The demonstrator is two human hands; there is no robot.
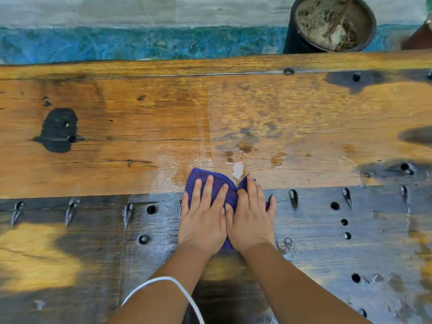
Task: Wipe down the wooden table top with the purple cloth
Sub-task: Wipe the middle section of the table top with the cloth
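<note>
Both hands lay flat on the purple cloth [216, 188], side by side just below the middle of the frame. The left hand [202, 218] had its fingers straight and slightly spread over the cloth's left part. The right hand [251, 216] pressed on the right part, its fingers straight and close together and its thumb out to the right. Neither hand pinched or bunched the fabric; the flat palms held it against the wood, most likely so the weight of both arms could bear down and push it as one pad.

The cloth sat where the lighter orange plank met the darker, grey-stained plank of the wooden table top [140, 136]. Its far edge poked out beyond the fingertips, pointing toward the upper part of the frame. Just beyond that edge lay a small pale patch [238, 170] and, a little further up and to the right, some brownish wet spots [245, 147]. The placement suggested these marks were the next target of a forward stroke.

A shiny wet streak ran upward to the left of the cloth, so that strip seemed already wiped, while much of the top looked undone. A dark pot of soil [332, 24] stood beyond the table in the upper right. A thin white cord [163, 280] crossed the left forearm at the bottom.
</note>
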